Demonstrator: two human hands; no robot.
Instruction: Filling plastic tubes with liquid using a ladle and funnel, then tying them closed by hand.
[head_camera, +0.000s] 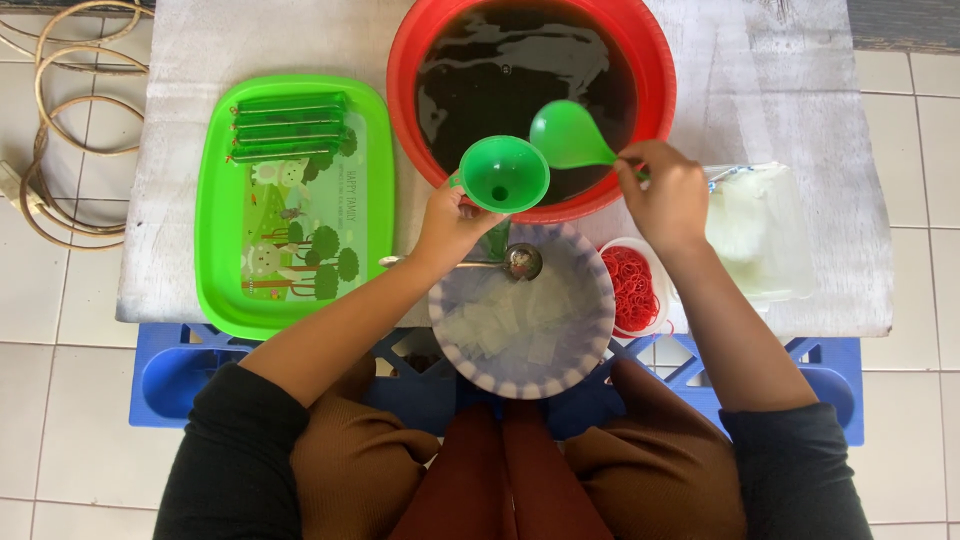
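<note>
Over a pale table (790, 90), left fingers (462, 205) grip the green funnel (503, 174); right fingers (632, 172) pinch the green ladle (567, 135).

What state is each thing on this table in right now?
Red basin: filled with dark liquid.
Green funnel: upright, held by left hand.
Green ladle: over the basin, held by right hand.
Patterned bowl: holds clear cubes and a metal spoon.
Green tray: carries filled green packets.
Small white bowl: full of red rubber bands.
</note>
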